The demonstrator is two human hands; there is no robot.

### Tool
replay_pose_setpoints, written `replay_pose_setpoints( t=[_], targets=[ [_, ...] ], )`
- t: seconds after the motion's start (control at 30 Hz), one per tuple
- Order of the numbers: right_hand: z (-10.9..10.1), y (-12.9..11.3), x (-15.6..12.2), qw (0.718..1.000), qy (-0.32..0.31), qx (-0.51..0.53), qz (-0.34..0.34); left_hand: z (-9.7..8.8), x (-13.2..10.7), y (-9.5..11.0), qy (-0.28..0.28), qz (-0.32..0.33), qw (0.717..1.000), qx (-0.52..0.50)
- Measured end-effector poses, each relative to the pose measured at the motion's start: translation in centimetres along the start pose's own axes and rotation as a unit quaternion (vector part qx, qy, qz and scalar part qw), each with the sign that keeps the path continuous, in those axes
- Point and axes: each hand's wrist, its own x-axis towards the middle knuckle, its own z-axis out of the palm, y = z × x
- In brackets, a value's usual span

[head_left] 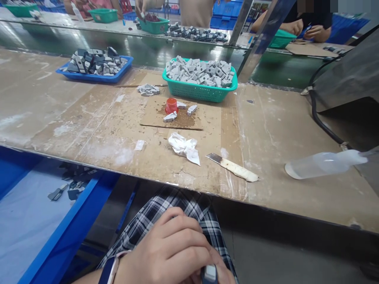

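Observation:
Over my lap, my left hand (180,244) has its fingers bent and close together, with a dark-banded watch (109,269) on the wrist. My right hand (222,272) is mostly hidden beneath it at the bottom edge. A small dark and light grey part (210,273) pokes out between the hands; the fingertips around it are hidden. Nearest on the table lie a crumpled white cloth or tissue (184,146) and a flat blade with a wrapped pale handle (237,169). Behind them, an upturned red cup (171,105) stands on cardboard among a few light grey parts (170,117).
A green basket (198,93) of light grey parts and a blue tray (94,78) of dark and grey parts stand farther back. A squeeze bottle (322,165) lies at right. Low on the left is a blue bin (68,232). Several people work across the green belt (142,49).

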Motion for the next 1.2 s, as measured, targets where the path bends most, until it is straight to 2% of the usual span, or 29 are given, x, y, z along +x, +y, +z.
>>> replay_pose_setpoints(
  t=[0.27,0.6,0.9,1.07,1.1,1.2],
  targets=[
    [-0.3,-0.3,-1.8,0.994,0.004,-0.111,-0.017,0.0,-0.1,0.2,-0.002,-0.009,1.000,0.012],
    [0.4,-0.4,-1.5,0.967,0.022,-0.255,-0.010,-0.2,0.2,0.1,-0.009,-0.010,1.000,0.015],
    [0.0,-1.0,-0.6,0.970,-0.027,-0.231,-0.072,-0.4,0.1,0.3,-0.006,-0.009,1.000,0.002],
    [-0.4,-1.4,0.7,0.973,-0.118,-0.155,-0.123,-0.1,-0.4,0.1,-0.036,-0.012,0.999,-0.015],
    [-0.4,-1.3,0.6,0.973,-0.118,-0.156,-0.125,0.0,-0.6,0.0,-0.034,-0.008,0.999,-0.011],
    [-0.3,-0.7,-0.1,0.972,-0.067,-0.199,-0.109,0.4,-1.1,-0.2,0.020,0.030,0.999,-0.002]
  ],
)
